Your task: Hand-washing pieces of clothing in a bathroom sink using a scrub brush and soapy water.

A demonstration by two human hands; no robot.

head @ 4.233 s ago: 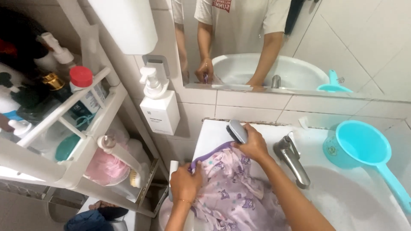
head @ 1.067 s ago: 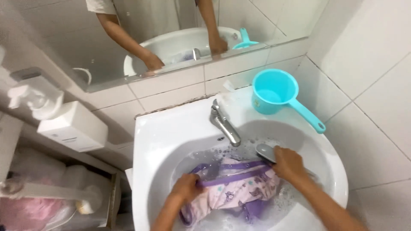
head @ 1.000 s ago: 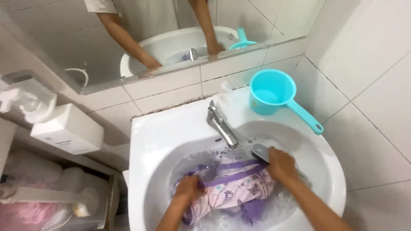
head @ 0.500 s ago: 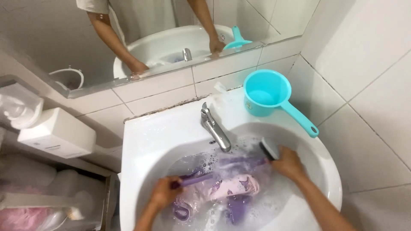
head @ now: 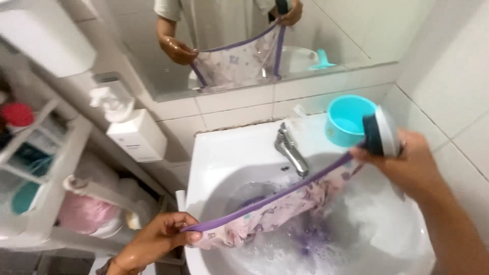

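Observation:
A wet pink printed garment (head: 275,211) with a purple trim hangs stretched above the soapy water of a white sink (head: 224,153). My left hand (head: 155,239) pinches the trim at the near left rim. My right hand (head: 410,165) grips the other end of the trim together with a grey scrub brush (head: 382,135), raised over the right side of the basin. The cloth's lower part dips toward the foam.
A metal tap (head: 291,150) stands at the back of the sink, a turquoise water scoop (head: 349,119) behind it. A white pump bottle (head: 135,132) hangs on the tiled wall. A shelf rack (head: 46,168) with bottles is at left. A mirror (head: 244,40) above reflects the person.
Both hands have lifted the garment out of the water and pulled it taut. The right hand rose with the brush. The view has swung left.

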